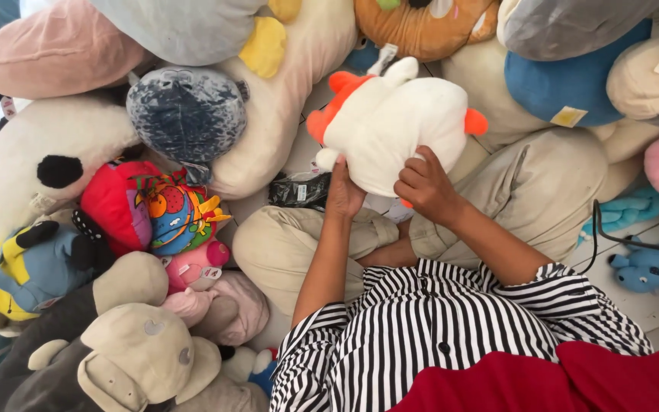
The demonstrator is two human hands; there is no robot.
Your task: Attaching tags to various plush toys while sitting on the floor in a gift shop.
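Head view: both hands grip a white plush toy [390,126] with orange trim above the lap, left hand [343,192] underneath, right hand [423,185] clasping its lower edge, among piled stuffed animals [116,229].

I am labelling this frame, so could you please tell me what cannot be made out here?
- Head view: the white plush toy shows no face; it is turned away.
- The left hand grip: fingers hidden behind the toy.
- The grey plush is cut off by the top edge.
- The black packet: print too small.

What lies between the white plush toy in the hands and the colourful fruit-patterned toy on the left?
In the head view, a small black packet lies between the white plush toy and the colourful toy.
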